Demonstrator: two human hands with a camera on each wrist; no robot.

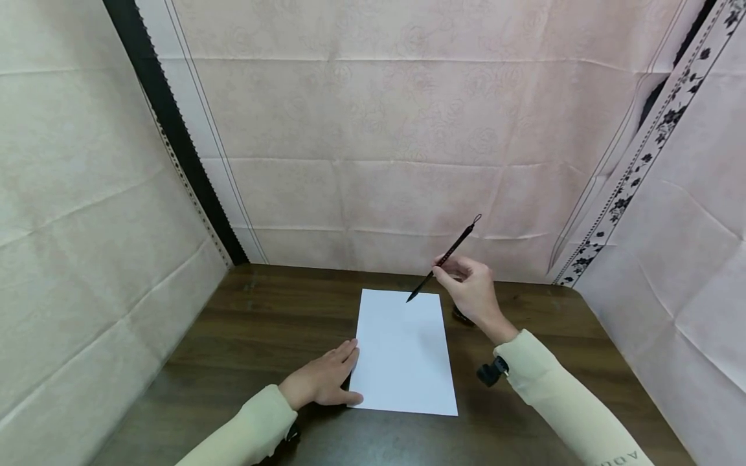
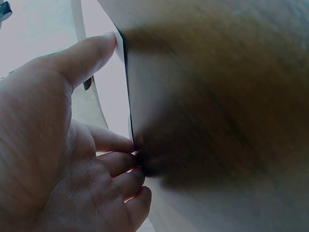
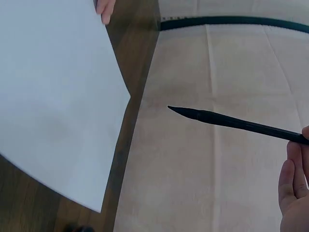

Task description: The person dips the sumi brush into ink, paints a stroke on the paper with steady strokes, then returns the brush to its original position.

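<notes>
My right grip (image 1: 471,289) pinched the brush (image 3: 231,121), my straight-fingered left grip (image 1: 326,378) touched the paper (image 1: 403,356) at nine o'clock, and soft pressing risked it slipping.

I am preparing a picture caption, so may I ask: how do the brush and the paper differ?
The brush is dark, while the paper is white. The brush is thin and pointed; the paper is broad and flat. The right hand holds the brush slanted; the left hand touches the paper, which lies on the table. Shared: each has one hand on it.
</notes>
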